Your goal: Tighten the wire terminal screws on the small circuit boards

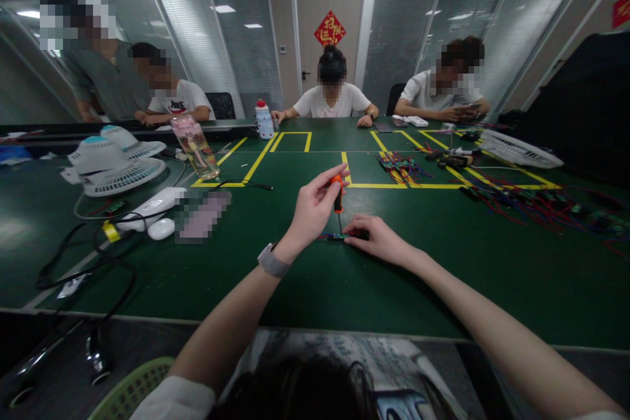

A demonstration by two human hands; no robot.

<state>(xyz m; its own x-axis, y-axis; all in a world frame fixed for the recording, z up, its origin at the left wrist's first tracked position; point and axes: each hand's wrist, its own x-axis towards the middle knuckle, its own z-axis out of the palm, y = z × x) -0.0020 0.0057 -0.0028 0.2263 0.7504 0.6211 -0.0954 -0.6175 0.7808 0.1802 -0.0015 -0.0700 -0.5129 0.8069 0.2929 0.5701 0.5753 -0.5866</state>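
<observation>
Basically, the green table [275,292] is used as the work surface; yellow tape [374,186] is laid on it in box outlines, prob. to mark off zones. Wired boards [536,203] are heaped toward the R side, w/ a smaller bundle [399,167] placed beyond the hands, approx. centre-right; both are left well apart from the work spot, presumably so elbow room is had.

L hand [315,202] is raised over the spot, clamped on the screwdriver [338,203]: its handle is gripped betw. thumb & near-straight fingers, prob. b/c it can be turned that way. R hand [378,241] is set low, heel near the tabletop, thumb & fingertips closed on the R end of a small circuit board [337,237], seemingly so it's steadied vs. slipping or spinning.

Re: direction, the screwdriver's long axis is held near vert., handle up, shaft down, only a slight lean shown. Its tip is brought to the board; exact contact pt. can't be told, too small. The board is laid flat on the table directly below, long axis running approx. L–R, w/ thin wires [323,236] led out at its L end.
</observation>
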